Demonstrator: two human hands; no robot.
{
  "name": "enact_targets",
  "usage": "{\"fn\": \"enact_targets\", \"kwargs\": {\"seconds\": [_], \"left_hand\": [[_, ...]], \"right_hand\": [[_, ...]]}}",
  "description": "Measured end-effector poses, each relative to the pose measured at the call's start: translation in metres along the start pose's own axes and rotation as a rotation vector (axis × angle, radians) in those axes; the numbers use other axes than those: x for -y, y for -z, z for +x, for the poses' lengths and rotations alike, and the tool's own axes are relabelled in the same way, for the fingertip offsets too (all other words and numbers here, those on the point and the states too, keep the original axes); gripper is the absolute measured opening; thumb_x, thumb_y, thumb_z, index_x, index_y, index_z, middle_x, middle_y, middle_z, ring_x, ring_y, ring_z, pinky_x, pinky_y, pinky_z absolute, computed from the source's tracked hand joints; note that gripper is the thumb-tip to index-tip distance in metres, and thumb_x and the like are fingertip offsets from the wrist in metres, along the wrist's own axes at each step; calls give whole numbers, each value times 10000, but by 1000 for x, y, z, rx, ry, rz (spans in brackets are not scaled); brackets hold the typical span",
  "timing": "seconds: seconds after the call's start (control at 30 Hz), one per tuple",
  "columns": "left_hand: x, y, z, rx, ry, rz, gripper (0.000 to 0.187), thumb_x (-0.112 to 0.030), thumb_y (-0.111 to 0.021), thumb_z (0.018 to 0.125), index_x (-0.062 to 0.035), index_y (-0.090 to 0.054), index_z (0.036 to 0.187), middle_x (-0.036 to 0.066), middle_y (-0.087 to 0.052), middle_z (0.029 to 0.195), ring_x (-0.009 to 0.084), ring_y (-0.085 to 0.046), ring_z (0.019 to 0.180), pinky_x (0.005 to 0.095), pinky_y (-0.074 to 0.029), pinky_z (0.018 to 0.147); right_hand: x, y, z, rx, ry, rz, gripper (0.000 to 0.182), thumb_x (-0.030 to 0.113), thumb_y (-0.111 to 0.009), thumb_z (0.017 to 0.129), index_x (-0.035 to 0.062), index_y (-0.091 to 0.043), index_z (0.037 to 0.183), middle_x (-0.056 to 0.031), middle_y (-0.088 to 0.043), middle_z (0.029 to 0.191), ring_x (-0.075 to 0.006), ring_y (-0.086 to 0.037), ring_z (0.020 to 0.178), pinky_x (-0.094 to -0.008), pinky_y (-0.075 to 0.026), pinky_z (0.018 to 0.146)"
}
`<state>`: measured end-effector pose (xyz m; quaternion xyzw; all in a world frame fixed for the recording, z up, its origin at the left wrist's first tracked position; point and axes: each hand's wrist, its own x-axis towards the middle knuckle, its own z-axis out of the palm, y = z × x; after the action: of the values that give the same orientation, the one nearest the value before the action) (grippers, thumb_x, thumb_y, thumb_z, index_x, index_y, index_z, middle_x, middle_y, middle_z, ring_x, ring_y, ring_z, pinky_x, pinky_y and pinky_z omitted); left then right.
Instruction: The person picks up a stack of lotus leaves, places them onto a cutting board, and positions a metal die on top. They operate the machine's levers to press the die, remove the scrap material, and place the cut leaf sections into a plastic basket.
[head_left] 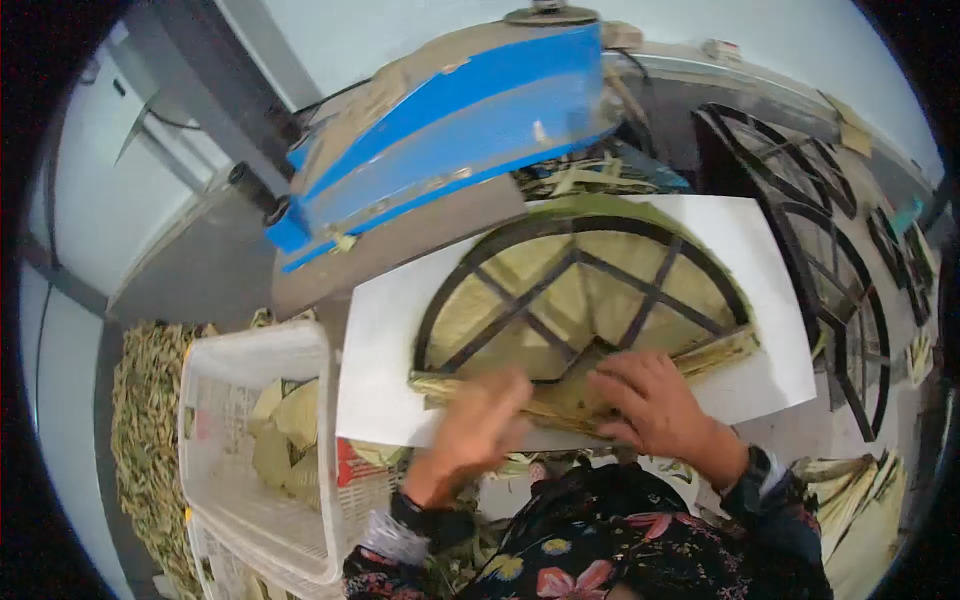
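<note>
A dark fan-shaped frame (520, 300) with crossing bars lies over pale green leaf material (640, 255) on a white board (385, 330). Along its lower edge runs a bundle of leaf strips (715, 352). My left hand (478, 425) is over the left part of this bundle, blurred by motion, its fingers smeared. My right hand (650, 405) rests at the frame's lower middle, with bent fingers on the leaf edge; what lies under the fingertips is partly hidden.
A blue machine (460, 120) stands behind the board. White crate (330, 450) at left holds cut leaf pieces, beside a heap of leaf scraps (150, 430). More dark frames (835, 270) lie at right, above a leaf bundle (850, 510).
</note>
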<state>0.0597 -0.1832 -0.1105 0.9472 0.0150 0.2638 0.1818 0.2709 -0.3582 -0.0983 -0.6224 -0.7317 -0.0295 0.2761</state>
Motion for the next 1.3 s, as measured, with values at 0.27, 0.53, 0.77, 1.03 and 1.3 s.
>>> {"fn": "enact_targets", "kwargs": {"seconds": [0.27, 0.53, 0.77, 1.03, 1.3], "left_hand": [[204, 166, 38, -879, 454, 177, 533, -224, -588, 867, 64, -376, 1263, 177, -448, 1232, 261, -447, 1159, 361, -356, 970], [285, 232, 103, -894, 654, -454, 447, -313, -642, 822, 48, -497, 1039, 105, -584, 882, 199, -574, 837, 342, -462, 798], [282, 226, 103, -1011, 673, -366, 325, -307, -644, 821, -23, -526, 928, 61, -558, 774, 141, -527, 647, 269, -441, 599], [137, 186, 58, -788, 585, -257, 373, -363, -547, 890, -13, -493, 1007, 53, -516, 921, 114, -471, 795, 265, -403, 716], [67, 169, 27, -750, 480, -122, 554, -415, -382, 954, 26, -407, 1288, 138, -492, 1202, 211, -448, 1124, 331, -322, 978]], "right_hand": [[18, -50, -33, -21, -163, -131, 473, 240, -692, 645, 70, -558, 1065, -96, -551, 1156, -287, -497, 1096, -459, -363, 932], [21, -60, -36, -92, -184, -174, 370, 145, -683, 629, 76, -562, 972, -78, -575, 1085, -274, -516, 1056, -467, -389, 900], [18, -65, -44, -132, -147, -217, 368, 116, -666, 659, 30, -537, 992, -112, -558, 1045, -306, -527, 967, -467, -407, 858], [23, -60, -41, -150, -129, -241, 522, 136, -723, 546, 26, -498, 1004, -119, -537, 1041, -323, -522, 964, -443, -410, 839], [39, -8, -6, -52, -50, 115, 628, 294, -750, 651, -12, -471, 1123, -185, -481, 1140, -365, -462, 1077, -463, -382, 918]]}}
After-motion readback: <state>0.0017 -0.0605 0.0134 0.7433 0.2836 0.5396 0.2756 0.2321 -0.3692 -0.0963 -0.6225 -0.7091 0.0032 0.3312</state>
